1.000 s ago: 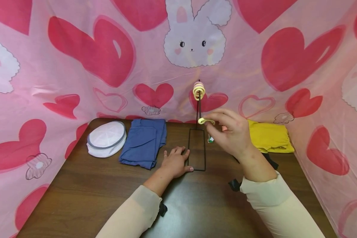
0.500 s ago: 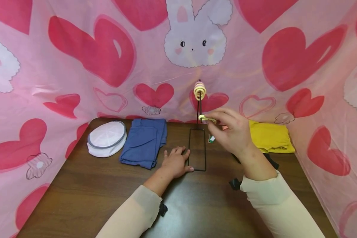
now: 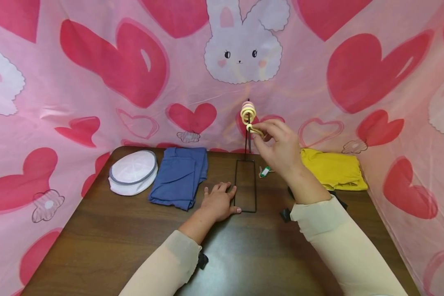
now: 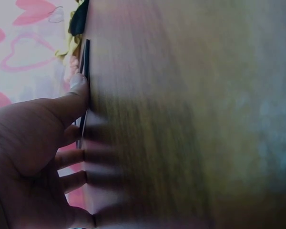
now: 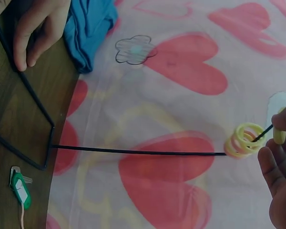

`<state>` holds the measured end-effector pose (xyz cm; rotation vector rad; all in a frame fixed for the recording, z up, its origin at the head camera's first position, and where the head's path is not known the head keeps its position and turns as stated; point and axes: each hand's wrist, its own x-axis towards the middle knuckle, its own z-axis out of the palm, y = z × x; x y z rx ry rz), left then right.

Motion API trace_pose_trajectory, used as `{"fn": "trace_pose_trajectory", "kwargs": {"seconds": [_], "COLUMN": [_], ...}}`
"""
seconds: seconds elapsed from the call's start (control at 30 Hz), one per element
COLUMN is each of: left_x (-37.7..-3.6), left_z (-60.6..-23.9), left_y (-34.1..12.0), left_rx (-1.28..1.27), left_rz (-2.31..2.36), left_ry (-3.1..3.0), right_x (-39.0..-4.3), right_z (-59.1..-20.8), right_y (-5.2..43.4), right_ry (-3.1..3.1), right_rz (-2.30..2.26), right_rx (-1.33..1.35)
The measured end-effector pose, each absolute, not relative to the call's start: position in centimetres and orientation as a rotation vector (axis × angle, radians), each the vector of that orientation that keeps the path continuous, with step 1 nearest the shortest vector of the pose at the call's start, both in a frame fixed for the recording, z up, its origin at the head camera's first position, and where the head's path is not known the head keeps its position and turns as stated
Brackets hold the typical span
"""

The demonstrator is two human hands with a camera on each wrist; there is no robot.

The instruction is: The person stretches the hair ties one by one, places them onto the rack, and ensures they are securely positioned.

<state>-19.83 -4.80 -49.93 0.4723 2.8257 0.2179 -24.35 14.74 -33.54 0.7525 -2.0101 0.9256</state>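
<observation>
Pressing flat on the table [image 3: 96, 246] just left of the black wire stand [image 3: 245, 185], the left hand [image 3: 218, 203] is steadying the stand's rectangular base, its fingers lying straight and its thumb tip touching the near left side of the frame; the left wrist view is showing that thumb against the thin black wire [image 4: 84, 86], with nothing gripped. Farther left of the stand, a white cap [image 3: 132, 172] and a folded blue cloth [image 3: 179, 174] are lying side by side. Rising from the far end of the base, the stand's post [image 3: 247, 139] is running upright, so its long axis is pointing straight up, and a small stack of yellow and pink rings [image 3: 248, 111] is sitting threaded near its top. Just right of the post, the right hand [image 3: 277, 148] is pinching a yellow ring [image 3: 254, 130] between thumb and fingertips, holding it against the post a little below the stack; the right wrist view is showing the stacked rings [image 5: 243, 139] on the post and the fingers [image 5: 276, 167] close beside the tip, though whether the held ring is already round the post I cannot tell. The right hand is by far the nearer one to the post's top. Right of the stand's base, a green-tagged key [image 3: 264, 171] and a folded yellow cloth [image 3: 333, 168] are resting on the table.
</observation>
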Motion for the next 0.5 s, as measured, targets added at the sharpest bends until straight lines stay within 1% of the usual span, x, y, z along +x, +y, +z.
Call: {"fn": "trace_pose_trajectory", "kwargs": {"seconds": [0.37,0.5], "left_x": [-19.6,-19.6], "left_z": [-49.9,-49.9], "left_y": [-4.9,-5.0], "left_rx": [0.479,0.479], "left_rz": [0.243,0.265], "left_ry": [2.816,2.824], "right_x": [-26.9,-27.1], "right_z": [-34.2,-34.7], "right_y": [13.7,13.8], "right_ry": [-1.991,-2.004], "right_rz": [0.983,0.999], "right_rx": [0.616,0.606]}}
